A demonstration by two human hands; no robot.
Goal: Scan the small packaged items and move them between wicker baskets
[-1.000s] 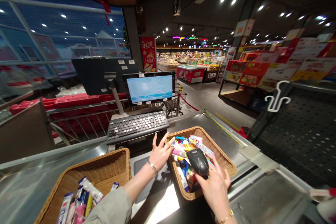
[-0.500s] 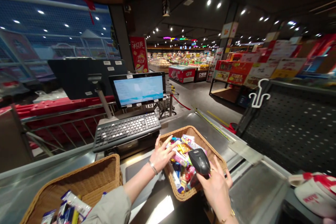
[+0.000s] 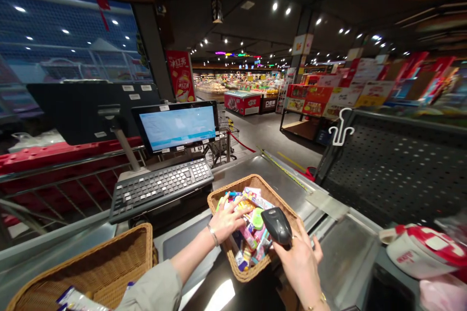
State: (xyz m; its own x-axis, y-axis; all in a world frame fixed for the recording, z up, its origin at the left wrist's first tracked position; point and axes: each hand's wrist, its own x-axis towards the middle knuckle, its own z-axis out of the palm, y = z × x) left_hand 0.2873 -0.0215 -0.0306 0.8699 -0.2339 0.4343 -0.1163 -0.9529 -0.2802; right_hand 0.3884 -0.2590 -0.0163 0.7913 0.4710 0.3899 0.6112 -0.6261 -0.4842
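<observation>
My right hand (image 3: 301, 257) grips a black barcode scanner (image 3: 276, 225), its head over the right part of a wicker basket (image 3: 251, 274). Small, colourful packaged goods (image 3: 251, 238) fill this basket, among them a round green item (image 3: 257, 218). Over the basket's left side my left hand (image 3: 228, 221) lies with fingers spread on the packages; nothing is visibly held in it. A second wicker basket (image 3: 120, 248) stands at the lower left, with a few wrapped packets (image 3: 78, 299) inside, partly hidden by my grey sleeve.
Behind the baskets are a keyboard (image 3: 160, 184) and a lit monitor (image 3: 178, 126). A black perforated panel (image 3: 394, 165) rises on the right, a white hook on its edge. A red and white container (image 3: 419, 250) sits at the lower right.
The view has swung slightly right. The goods in the basket lie differently, with the round green item now exposed. My left hand still rests over them and my right hand keeps the scanner.
</observation>
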